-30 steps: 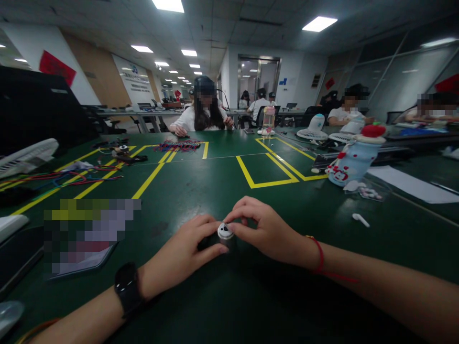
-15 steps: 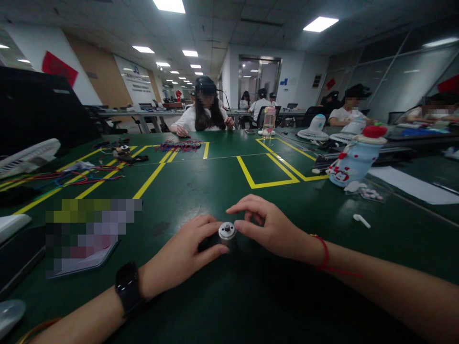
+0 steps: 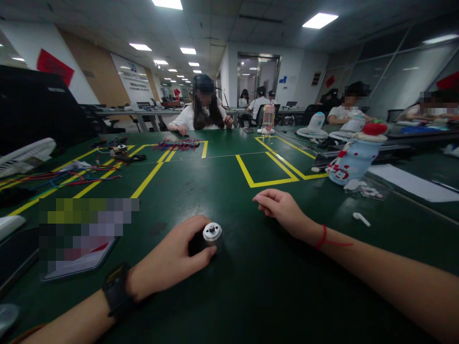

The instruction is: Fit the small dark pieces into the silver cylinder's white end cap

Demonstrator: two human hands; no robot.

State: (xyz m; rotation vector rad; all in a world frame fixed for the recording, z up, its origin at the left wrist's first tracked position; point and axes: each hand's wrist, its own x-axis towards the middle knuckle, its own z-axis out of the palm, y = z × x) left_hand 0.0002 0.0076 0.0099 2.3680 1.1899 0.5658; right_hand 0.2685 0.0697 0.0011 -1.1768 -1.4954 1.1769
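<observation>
A small silver cylindrical motor (image 3: 213,235) stands upright on the green table, its short shaft and round end face pointing up. My left hand (image 3: 175,253) is closed around it from the left, with the thumb at the near side and the fingers behind. To the right and a little farther off, my right hand (image 3: 281,210) is raised above the table, apart from the motor. Its fingers are curled and pressed together at the tips; anything between them is hidden or too small to see.
Left lie a plastic sleeve (image 3: 81,267), coloured wires (image 3: 86,179) and a white fan (image 3: 28,155). A wire bundle (image 3: 177,145) lies at the far side before a seated co-worker (image 3: 202,110). On the right are a blue bottle (image 3: 353,160), a white earbud (image 3: 361,219) and paper (image 3: 412,181).
My right hand has moved away from the motor to the right, its fingers drawing together. The motor and my left hand appear slightly farther left, and the whole view has shifted a little.
</observation>
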